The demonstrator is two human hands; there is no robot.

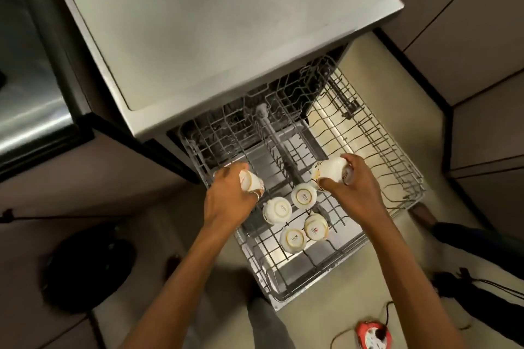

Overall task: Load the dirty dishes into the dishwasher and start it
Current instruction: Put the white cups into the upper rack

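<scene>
A wire dishwasher rack [397, 167] is pulled out from under the steel counter. Several white cups with gold rims stand upside down in its near part, among them one [304, 196] in the middle and one [277, 210] to its left. My left hand [229, 198] grips a white cup [54, 181] at the rack's left edge, its base turned toward me. My right hand [351, 181] holds another white cup [330, 168] tilted on its side above the rack's middle.
The steel counter top [215, 25] overhangs the back of the rack. A dark round object [88, 266] lies on the floor at the left. A red and white cable reel [374, 334] sits on the floor at the lower right. Another person's shoe [424, 214] stands right of the rack.
</scene>
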